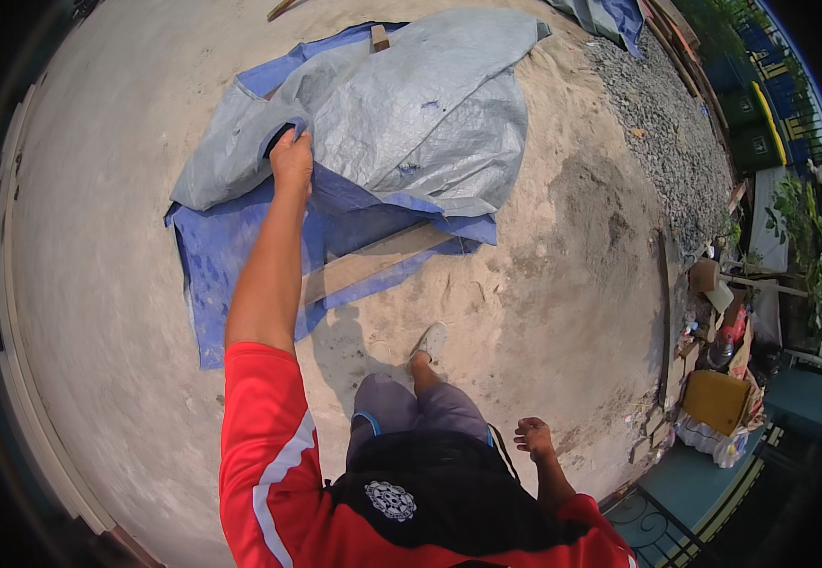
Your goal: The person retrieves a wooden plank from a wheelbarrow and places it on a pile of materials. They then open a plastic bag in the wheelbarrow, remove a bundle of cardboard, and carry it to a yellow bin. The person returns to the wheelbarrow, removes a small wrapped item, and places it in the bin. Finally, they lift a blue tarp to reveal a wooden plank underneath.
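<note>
My left hand reaches forward and grips an edge of a large tarp, silver-grey on top and blue on its underside, lying rumpled on the ground. A long wooden board lies on the blue part, partly hidden by the fold. A short wood piece sits on the tarp's far edge. My right hand hangs low beside my right thigh, fingers loosely bent and apart, holding nothing.
Pale sandy concrete surrounds the tarp. At the right are gravel, another folded tarp, wood planks, green bins, plants, a heap of boxes and bags and a dark metal railing. A stick lies at the far edge.
</note>
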Demonstrator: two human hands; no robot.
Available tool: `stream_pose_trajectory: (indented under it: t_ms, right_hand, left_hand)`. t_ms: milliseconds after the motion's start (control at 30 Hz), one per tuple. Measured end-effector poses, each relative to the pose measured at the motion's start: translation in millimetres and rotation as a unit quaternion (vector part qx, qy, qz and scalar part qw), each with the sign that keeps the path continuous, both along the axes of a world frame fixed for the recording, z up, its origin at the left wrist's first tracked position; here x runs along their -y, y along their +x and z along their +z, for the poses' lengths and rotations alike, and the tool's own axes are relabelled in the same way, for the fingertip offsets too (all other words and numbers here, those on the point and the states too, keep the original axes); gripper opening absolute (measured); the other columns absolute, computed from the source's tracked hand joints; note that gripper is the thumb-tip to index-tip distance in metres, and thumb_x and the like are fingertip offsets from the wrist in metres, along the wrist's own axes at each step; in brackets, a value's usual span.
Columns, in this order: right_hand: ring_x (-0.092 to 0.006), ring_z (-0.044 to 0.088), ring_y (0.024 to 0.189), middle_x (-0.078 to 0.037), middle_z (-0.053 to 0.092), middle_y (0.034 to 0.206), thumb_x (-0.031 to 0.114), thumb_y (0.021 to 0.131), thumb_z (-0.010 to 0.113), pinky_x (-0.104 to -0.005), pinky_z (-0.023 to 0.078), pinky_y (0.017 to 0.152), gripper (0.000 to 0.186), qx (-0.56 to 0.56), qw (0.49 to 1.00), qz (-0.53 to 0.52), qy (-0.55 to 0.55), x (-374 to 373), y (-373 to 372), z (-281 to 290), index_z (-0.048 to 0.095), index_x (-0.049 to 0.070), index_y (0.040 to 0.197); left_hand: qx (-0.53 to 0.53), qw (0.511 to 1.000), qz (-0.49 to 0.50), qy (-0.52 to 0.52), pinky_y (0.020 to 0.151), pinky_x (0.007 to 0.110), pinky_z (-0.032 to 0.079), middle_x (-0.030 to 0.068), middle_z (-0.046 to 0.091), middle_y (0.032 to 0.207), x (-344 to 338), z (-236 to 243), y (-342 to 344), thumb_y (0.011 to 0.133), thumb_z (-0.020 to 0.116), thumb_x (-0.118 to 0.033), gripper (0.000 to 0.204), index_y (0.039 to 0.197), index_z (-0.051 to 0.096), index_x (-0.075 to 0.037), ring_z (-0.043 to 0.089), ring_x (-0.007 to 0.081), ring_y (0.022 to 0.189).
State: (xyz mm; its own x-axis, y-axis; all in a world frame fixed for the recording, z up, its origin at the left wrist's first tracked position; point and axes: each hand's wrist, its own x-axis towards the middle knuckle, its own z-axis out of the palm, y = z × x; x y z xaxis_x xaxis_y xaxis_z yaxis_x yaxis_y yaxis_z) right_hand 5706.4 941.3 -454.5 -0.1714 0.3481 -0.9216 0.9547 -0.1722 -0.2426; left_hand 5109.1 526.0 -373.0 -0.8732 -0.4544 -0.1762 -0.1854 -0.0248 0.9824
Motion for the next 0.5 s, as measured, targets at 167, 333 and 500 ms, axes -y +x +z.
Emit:
stream_pose_trajectory:
  t_ms: [167,333,500]
  right_hand:
    - [-0.0189,0.062,0.065,-0.008,0.063,0.085,0.027,0.089,0.062,-0.0326,0.052,0.056,0.025,-0.074,0.996,-0.058,0.013,22,-39,-3,0.055,0.009,0.105]
    - [-0.0184,0.062,0.076,-0.008,0.063,0.097,0.034,0.088,0.064,-0.0321,0.052,0.064,0.035,-0.251,0.968,-0.020,-0.013,87,-197,30,0.055,0.008,0.110]
    - [-0.0329,0.054,0.115,-0.025,0.051,0.129,0.038,0.082,0.070,-0.0384,0.041,0.098,0.076,-0.466,0.833,0.291,0.072,175,-377,92,0.039,-0.005,0.136]
  left_hand:
    - [-0.030,0.992,-0.110,0.051,0.081,0.025,0.039,0.0005,0.061,0.095,21,19,65,0.087,0.062,-0.011,0.022,0.106,0.064,-0.001,0.051,0.0096,0.088]
    - [0.008,0.937,-0.346,-0.055,0.078,0.025,0.046,0.0037,0.069,0.087,-4,25,217,0.086,0.061,-0.006,0.018,0.101,0.067,0.000,0.058,0.0078,0.086]
    - [-0.039,0.859,-0.507,-0.057,0.078,0.036,0.049,0.0158,0.067,0.097,-75,20,316,0.080,0.057,-0.003,0.025,0.102,0.067,-0.008,0.065,0.0315,0.094]
